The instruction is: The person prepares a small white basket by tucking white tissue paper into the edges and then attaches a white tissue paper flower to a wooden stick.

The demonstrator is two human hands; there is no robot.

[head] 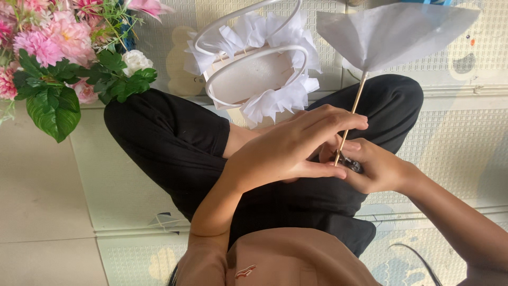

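On textured floor mat (455, 137), hands (338, 153) perhaps gripping skewer (352, 108)

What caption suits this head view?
Both hands, left hand and right hand, hold a thin wooden stick topped with white paper.

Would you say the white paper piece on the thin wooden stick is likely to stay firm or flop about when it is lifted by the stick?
The white paper piece looks thin and creased, so it probably flexes and crushes easily. The wooden stick is slender and straight, likely stiff but snappable. Pinched low between the left hand and right hand, the top-heavy piece may wobble.
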